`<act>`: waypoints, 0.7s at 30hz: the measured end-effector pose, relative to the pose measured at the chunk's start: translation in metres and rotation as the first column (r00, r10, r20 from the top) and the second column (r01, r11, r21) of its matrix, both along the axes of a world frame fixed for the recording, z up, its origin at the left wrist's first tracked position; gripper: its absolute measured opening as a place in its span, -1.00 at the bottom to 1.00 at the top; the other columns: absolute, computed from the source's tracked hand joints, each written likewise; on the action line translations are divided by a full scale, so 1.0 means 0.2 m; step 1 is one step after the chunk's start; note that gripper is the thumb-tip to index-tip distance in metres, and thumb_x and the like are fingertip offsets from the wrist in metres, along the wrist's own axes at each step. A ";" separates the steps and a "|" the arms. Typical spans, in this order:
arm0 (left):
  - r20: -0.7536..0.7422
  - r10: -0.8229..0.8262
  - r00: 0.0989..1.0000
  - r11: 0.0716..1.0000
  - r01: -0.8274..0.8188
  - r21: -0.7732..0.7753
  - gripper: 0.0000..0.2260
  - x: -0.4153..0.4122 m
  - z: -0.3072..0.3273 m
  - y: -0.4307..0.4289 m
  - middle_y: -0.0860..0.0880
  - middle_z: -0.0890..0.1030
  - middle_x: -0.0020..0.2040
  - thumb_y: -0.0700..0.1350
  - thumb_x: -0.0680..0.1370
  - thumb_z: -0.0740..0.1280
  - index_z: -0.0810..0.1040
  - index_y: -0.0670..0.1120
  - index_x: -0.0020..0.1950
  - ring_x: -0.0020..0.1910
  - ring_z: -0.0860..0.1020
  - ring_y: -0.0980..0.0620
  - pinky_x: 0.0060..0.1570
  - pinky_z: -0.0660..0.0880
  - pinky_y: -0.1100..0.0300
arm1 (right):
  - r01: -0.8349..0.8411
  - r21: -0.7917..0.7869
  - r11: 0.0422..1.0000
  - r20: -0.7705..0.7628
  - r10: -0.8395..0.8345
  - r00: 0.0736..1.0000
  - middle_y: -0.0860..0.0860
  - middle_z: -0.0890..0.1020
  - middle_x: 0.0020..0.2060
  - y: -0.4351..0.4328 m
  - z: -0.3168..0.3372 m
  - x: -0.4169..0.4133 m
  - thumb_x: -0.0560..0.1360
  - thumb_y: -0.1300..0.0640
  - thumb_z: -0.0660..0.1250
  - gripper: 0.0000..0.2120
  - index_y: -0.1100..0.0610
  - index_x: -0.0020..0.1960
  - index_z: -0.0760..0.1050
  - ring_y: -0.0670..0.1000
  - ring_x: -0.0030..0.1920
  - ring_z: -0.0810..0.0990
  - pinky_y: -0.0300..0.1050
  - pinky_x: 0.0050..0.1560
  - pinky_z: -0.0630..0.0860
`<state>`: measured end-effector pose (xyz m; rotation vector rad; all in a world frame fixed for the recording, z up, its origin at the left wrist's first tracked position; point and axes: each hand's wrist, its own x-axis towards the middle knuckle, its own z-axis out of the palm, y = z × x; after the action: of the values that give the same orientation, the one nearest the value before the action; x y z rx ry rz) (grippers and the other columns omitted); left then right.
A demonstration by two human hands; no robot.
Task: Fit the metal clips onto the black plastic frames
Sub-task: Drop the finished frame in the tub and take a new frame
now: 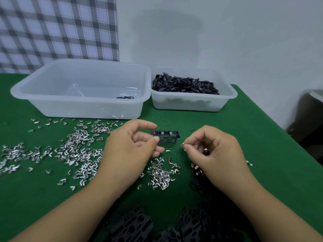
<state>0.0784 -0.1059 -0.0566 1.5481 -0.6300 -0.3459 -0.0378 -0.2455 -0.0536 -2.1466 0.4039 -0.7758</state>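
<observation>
As you look down, a green table (244,137) fills most of the view, with a pale wall (227,32) behind it and a checked curtain (52,28) at the far left. Two cloudy plastic tubs stand side by side at the back of the table. The big tub (78,109), on the left, holds only one small black piece (125,97). The small tub (188,105), on the right, is heaped with black parts (185,84).

Your bare forearms reach in from the bottom edge. Loose black frames (132,224) lie in a blurred heap between them, close to you. Shiny clips (76,151) are scattered across the left half of the table, and a smaller pile (159,175) lies between your hands.

Your left hand (129,147) is curled, and its thumb and fingers pinch the left end of one frame (166,135). That frame is held level above the table, in front of the gap between the tubs. Pale squares show along its top row.

Your right hand (215,154) is also curled, and its thumb and forefinger pinch a single clip (183,144). This clip sits just right of the frame's lower corner, not touching it.
</observation>
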 end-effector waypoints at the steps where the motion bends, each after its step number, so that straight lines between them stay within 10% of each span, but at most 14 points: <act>1: -0.021 -0.004 1.000 1.000 0.004 -0.008 -0.81 0.00 0.00 0.00 -0.04 0.69 -0.34 -0.31 0.47 0.39 0.58 -0.02 -0.06 -0.33 0.69 0.03 -0.31 0.59 0.30 | -0.005 0.007 1.000 0.026 0.005 1.000 -0.06 0.60 -0.38 0.00 0.00 0.00 0.34 0.28 0.46 -0.80 0.00 -0.29 0.55 -0.08 -0.40 0.49 -0.25 -0.35 0.46; 21: -0.188 -0.173 0.967 0.985 0.170 -0.029 -0.90 -0.06 0.03 -0.01 -0.17 0.68 -0.37 -0.35 0.43 0.42 0.57 -0.19 -0.21 -0.33 0.69 -0.03 -0.40 0.57 0.29 | 0.015 -0.111 0.994 0.205 0.008 0.979 -0.18 0.54 -0.29 0.07 0.01 0.03 0.30 0.22 0.49 -0.86 0.00 -0.25 0.62 -0.13 -0.20 0.52 -0.42 -0.16 0.36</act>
<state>0.0654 -0.1079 -0.0508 1.4318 -0.6160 -0.6123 -0.0326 -0.2305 -0.0518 -2.1425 0.2612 -1.0323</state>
